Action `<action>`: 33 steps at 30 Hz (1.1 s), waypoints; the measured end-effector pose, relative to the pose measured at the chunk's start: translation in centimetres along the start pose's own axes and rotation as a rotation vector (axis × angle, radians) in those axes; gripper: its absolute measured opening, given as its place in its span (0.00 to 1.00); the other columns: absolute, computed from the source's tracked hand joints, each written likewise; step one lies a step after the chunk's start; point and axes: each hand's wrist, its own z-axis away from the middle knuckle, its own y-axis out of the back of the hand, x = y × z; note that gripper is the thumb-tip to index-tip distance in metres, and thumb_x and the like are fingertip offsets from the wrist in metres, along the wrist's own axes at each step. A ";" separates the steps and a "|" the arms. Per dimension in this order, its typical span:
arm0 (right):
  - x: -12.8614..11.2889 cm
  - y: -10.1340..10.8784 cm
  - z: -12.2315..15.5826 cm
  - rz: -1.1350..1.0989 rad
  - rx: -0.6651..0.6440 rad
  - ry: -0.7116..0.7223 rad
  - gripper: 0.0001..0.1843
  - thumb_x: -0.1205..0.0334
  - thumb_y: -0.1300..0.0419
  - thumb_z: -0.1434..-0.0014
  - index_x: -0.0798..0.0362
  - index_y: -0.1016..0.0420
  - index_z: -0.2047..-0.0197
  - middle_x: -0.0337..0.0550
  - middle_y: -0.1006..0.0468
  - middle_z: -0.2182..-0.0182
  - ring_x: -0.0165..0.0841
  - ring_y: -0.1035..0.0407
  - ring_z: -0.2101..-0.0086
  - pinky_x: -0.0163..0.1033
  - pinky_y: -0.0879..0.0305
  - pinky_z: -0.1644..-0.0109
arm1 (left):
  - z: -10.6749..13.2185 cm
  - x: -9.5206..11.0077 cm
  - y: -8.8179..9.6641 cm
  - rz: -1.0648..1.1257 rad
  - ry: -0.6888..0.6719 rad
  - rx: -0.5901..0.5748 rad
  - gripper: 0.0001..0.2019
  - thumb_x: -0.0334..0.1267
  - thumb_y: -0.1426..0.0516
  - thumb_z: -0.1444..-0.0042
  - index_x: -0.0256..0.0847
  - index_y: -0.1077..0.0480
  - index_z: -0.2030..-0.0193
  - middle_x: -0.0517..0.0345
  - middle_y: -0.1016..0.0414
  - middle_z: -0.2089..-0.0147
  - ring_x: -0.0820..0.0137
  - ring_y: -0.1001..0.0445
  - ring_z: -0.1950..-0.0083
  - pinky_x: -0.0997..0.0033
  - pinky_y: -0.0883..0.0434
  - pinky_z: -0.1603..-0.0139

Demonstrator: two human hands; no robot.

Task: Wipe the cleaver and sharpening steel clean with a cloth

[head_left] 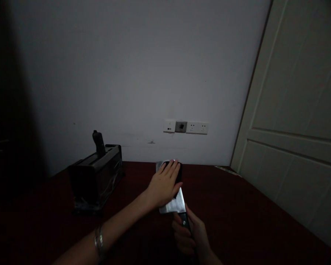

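Note:
My right hand (191, 232) is wrapped around the black riveted handle of a cleaver (177, 205). Its broad shiny blade points away from me above the dark red table. My left hand (165, 184) lies flat over the upper blade, fingers stretched out and slightly apart. Around those fingers the blade shows a dark patch; whether it is a reflection, a shadow or something thin under the palm, I cannot tell. Much of the blade is hidden by the left hand.
To the left on the table (209, 206) stands a dark box-shaped holder (99, 176) with a black handle (99, 143) sticking up from its top. Behind is a white wall with a row of sockets (197, 128). A pale panelled door (292, 147) rises at the right. The light is dim.

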 end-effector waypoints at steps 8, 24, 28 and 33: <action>-0.1 -0.1 0.0 -0.050 -0.034 0.002 0.18 0.47 0.43 0.47 0.56 0.35 0.74 0.28 0.39 0.89 0.18 0.62 0.92 0.25 0.55 0.91 | 0.7 1.6 0.1 -0.015 -0.033 -0.017 0.30 0.50 0.64 0.38 0.33 0.54 0.36 0.48 0.58 0.32 0.64 0.61 0.32 0.62 0.54 0.36; -0.4 -0.4 0.1 -0.031 -0.013 -0.019 0.18 0.47 0.43 0.47 0.56 0.34 0.74 0.29 0.39 0.89 0.18 0.60 0.92 0.25 0.54 0.91 | 1.0 1.1 0.4 -0.011 -0.039 -0.016 0.29 0.50 0.64 0.38 0.35 0.56 0.35 0.50 0.61 0.32 0.65 0.64 0.32 0.62 0.55 0.35; -0.2 -0.4 0.0 -0.048 -0.052 -0.055 0.18 0.48 0.44 0.46 0.55 0.35 0.74 0.29 0.39 0.88 0.18 0.59 0.92 0.25 0.53 0.91 | 0.1 -0.5 -0.2 -0.018 0.073 -0.026 0.28 0.48 0.64 0.37 0.32 0.56 0.35 0.47 0.58 0.32 0.65 0.61 0.32 0.62 0.53 0.36; -0.4 0.1 0.1 -0.065 -0.058 -0.031 0.18 0.48 0.46 0.45 0.56 0.33 0.73 0.29 0.38 0.88 0.18 0.60 0.92 0.25 0.54 0.91 | 1.3 1.2 -0.1 -0.035 0.027 -0.011 0.29 0.50 0.64 0.38 0.32 0.56 0.35 0.47 0.59 0.32 0.64 0.62 0.32 0.61 0.53 0.36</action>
